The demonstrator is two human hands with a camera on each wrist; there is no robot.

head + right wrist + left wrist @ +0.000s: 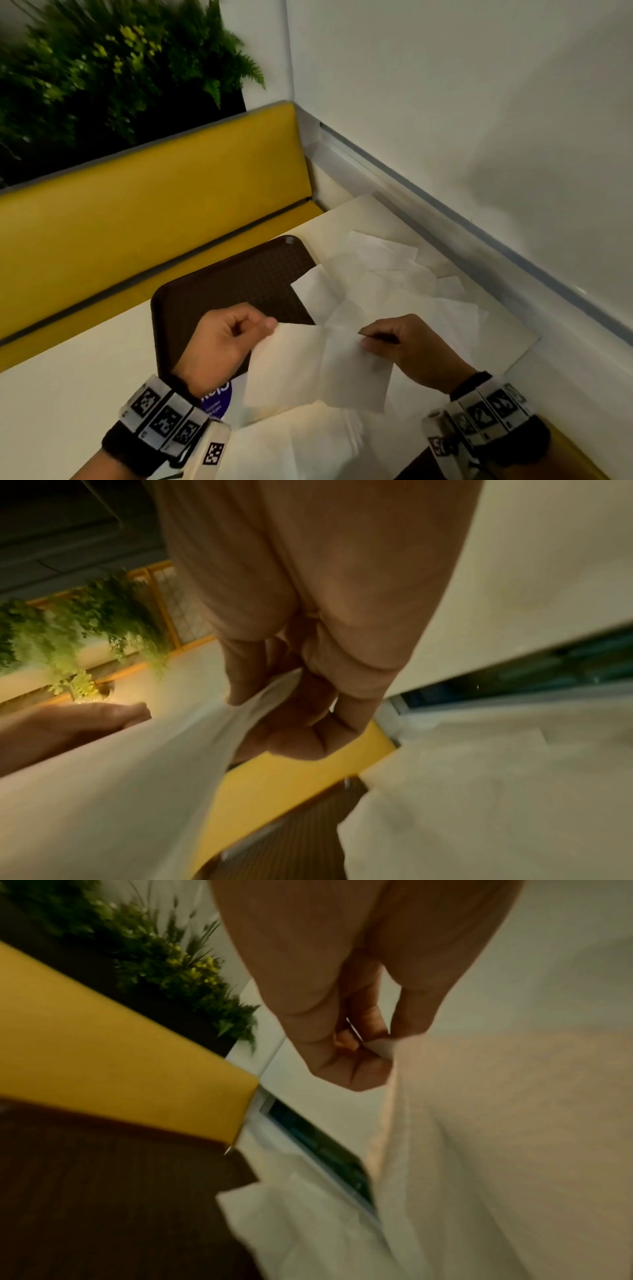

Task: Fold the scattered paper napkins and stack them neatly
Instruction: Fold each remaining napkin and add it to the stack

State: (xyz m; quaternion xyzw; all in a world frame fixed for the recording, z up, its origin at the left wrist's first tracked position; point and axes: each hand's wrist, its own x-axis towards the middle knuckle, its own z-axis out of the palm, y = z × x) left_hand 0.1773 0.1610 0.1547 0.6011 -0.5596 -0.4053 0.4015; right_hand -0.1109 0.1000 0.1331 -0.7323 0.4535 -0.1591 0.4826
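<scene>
- While it hangs above the counter's (68, 370) near edge, the unfolded paper napkin (318, 366) is pinched at its top corners by the left hand (219, 339) and the right hand (411, 346), fingers curled on it.
- More loose napkins (387, 277) lie scattered toward the counter's far right corner, overlapping the brown tray (233, 284).
- Behind runs a yellow bench seat (154, 205).

Your left hand (222, 342) is raised over the table's near edge, knuckles up, thumb and curled fingers (356, 1066) pinching shut. Your right hand (407, 349) is level with it, toward the table's right edge, thumb pressed against bent fingers (308, 739). Both forearms angle inward, and each wrist wears a band of black-and-white markers.
</scene>
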